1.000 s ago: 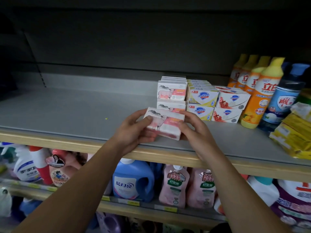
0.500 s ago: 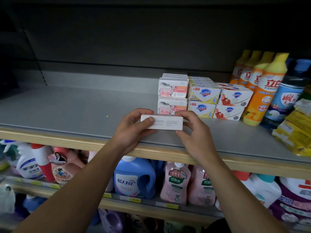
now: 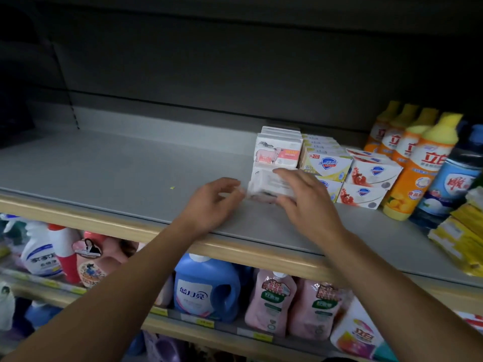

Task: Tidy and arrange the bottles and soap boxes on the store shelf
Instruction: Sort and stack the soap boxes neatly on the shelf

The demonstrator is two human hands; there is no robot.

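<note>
**Hands set soap box against stack on store shelf**

Both hands work at the front of a grey shelf (image 3: 109, 165) w/ a pale wood-look front edge. Right hand (image 3: 305, 202) has fingers curled over the top of a blurred white cardboard soap box (image 3: 271, 185), thumb below it, gripping; left hand (image 3: 211, 205) sits just beside the box's left end, fingers loosely curled, tips at or near the box edge — motion blur, so contact can't be told for sure. Box lies low on the shelf, right in front of a stack of white-and-pink soap boxes w/ a sheep picture (image 3: 278, 152), approx. touching the stack's lower tier.

To the right of that stack: white-and-yellow soap boxes w/ a blue shield logo (image 3: 326, 163), then white soap boxes w/ red pomegranate print (image 3: 371, 176), each two tiers high. Further right stands a row of orange plastic bottles w/ yellow caps (image 3: 418, 163), then a clear bottle w/ blue label and blue cap (image 3: 454, 184). Yellow flat packs (image 3: 462, 236) lie at the far right edge.

Lower shelf: blue plastic detergent jug (image 3: 206, 288), pink refill pouches (image 3: 271, 304), white spray bottles w/ red triggers (image 3: 44, 252).
</note>
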